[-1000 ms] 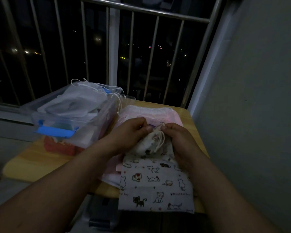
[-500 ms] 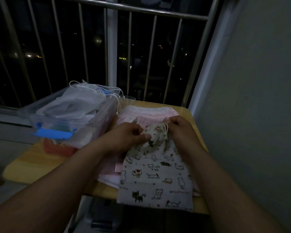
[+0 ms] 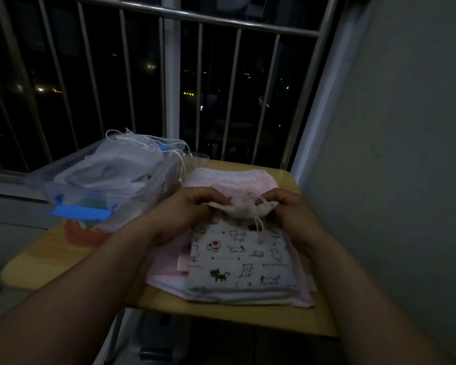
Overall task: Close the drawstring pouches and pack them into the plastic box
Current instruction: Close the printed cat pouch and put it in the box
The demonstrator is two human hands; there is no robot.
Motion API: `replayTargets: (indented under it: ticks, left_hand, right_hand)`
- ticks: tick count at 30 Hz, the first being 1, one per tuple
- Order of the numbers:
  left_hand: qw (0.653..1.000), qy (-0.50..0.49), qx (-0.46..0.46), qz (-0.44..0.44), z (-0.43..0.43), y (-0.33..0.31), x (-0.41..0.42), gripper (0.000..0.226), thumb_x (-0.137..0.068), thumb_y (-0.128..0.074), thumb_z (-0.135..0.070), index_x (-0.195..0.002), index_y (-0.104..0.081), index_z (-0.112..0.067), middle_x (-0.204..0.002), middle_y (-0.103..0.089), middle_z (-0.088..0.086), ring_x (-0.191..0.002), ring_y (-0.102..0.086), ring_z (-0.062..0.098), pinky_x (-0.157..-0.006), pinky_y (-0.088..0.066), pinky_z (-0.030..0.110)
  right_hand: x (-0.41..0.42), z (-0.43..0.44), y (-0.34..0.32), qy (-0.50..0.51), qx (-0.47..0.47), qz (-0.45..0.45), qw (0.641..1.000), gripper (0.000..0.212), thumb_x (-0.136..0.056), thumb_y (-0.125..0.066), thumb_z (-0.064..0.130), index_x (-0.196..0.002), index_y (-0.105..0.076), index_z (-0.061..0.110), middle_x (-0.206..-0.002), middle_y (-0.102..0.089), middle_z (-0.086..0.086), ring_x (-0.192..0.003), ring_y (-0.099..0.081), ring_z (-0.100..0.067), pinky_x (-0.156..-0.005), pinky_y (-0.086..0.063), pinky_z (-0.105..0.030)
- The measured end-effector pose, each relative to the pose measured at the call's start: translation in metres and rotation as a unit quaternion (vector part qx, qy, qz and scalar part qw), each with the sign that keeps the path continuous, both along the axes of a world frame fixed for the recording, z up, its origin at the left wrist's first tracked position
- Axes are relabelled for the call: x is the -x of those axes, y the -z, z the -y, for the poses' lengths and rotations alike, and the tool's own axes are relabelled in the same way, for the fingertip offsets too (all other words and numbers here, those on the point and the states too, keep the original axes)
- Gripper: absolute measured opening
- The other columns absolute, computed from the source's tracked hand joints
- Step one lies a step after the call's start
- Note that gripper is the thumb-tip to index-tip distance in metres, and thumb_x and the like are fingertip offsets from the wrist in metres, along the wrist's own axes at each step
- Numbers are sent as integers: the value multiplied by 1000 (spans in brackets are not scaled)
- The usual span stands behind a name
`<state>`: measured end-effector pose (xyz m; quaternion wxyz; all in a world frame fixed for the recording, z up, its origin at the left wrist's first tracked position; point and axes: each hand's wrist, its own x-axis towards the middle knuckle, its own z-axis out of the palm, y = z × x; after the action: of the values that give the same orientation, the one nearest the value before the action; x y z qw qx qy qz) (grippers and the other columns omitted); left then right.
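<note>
A white drawstring pouch with a cat print (image 3: 241,262) lies on top of a stack of pink pouches (image 3: 229,179) on the small wooden table. My left hand (image 3: 187,206) pinches the left end of its gathered mouth. My right hand (image 3: 291,209) pinches the right end. The mouth is bunched between both hands and a white cord hangs down from it. The clear plastic box (image 3: 71,192) with a blue latch stands to the left, heaped with pale pouches whose cords spill over its rim.
The wooden table (image 3: 45,256) ends close in front of me. A metal railing (image 3: 169,75) runs behind it and a grey wall (image 3: 392,154) stands just to the right. Something red-orange (image 3: 82,234) lies under the box's front.
The cat pouch's mouth has been drawn tighter and pulled wider between my hands. Both hands moved slightly apart and away from me.
</note>
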<state>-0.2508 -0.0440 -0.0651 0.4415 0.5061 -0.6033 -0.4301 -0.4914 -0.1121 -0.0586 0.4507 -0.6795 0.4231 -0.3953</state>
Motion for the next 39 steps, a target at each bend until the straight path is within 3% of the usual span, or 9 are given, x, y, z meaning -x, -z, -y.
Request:
replayTargets:
  ticks: [6,11,15,18,22,27,31,35,39]
  left_hand:
    - [992,-26,-121,-15,4,7,-4,34,-94,-67,-36,-110,-75,-7,-117,-75,12,-113,-68,40,-103,-52,59]
    - [979,-76,-106,160,15,9,13,32,-84,-80,-47,-107,-73,-26,-110,-73,-1,-98,-72,18,-93,-60,44]
    - [978,-20,-133,158,13,-6,20,49,-82,-83,-46,-123,-72,-21,-113,-74,-1,-99,-72,15,-92,-60,33]
    - [981,32,-120,146,12,-11,16,23,-88,-81,-33,-108,-79,-21,-100,-80,0,-96,-76,16,-96,-60,41]
    - [998,23,-50,21,12,-12,19,19,-96,-70,-16,-115,-73,-16,-109,-78,8,-105,-74,27,-95,-59,48]
    - [977,-47,4,-210,13,-18,17,25,-102,-59,-9,-126,-65,-13,-116,-75,15,-110,-71,34,-95,-58,46]
    - [945,-71,12,-320,12,-20,17,32,-105,-53,-11,-135,-60,-13,-122,-72,18,-108,-72,36,-87,-61,46]
    - [921,-45,-7,-387,4,-24,22,27,-104,-54,-11,-129,-64,-12,-114,-75,18,-97,-75,32,-76,-63,42]
    - [929,-27,-15,-368,-1,-22,21,29,-104,-56,-13,-131,-63,-15,-121,-73,18,-106,-73,35,-84,-63,46]
  right_hand:
    - [15,-11,-2,-96,-169,-6,981,21,-91,-60,20,-89,-77,8,-103,-78,-12,-98,-72,-25,-87,-58,-36]
    - [2,-17,8,-83,-16,-150,985,11,-85,-73,0,-92,-67,6,-88,-71,-7,-78,-66,-16,-67,-57,-30]
    - [-4,-19,4,-86,58,-134,986,18,-85,-69,-7,-87,-64,10,-83,-69,-1,-76,-62,-12,-64,-53,-26]
    - [-9,-20,-4,-76,100,-79,989,24,-88,-64,-12,-86,-63,12,-91,-74,-4,-83,-69,-12,-69,-55,-24]
    - [-11,-16,-9,0,67,31,997,15,-96,-71,17,-110,-66,19,-113,-74,-3,-102,-72,-17,-78,-59,-28]
    - [-1,-3,0,58,-255,225,939,88,-76,-64,72,-137,-53,9,-130,-68,-19,-118,-67,-31,-107,-50,-46]
    - [-10,-16,-1,-25,-359,237,902,110,-79,-56,82,-150,-43,-2,-135,-66,-21,-125,-63,-33,-111,-46,-46]
    - [-35,-39,-10,-94,-362,219,901,99,-81,-45,83,-134,-63,1,-130,-70,-20,-120,-67,-34,-99,-52,-44]
    - [-47,-46,-9,-116,-387,298,865,89,-88,-47,77,-138,-61,5,-137,-64,-22,-126,-63,-39,-114,-42,-51]
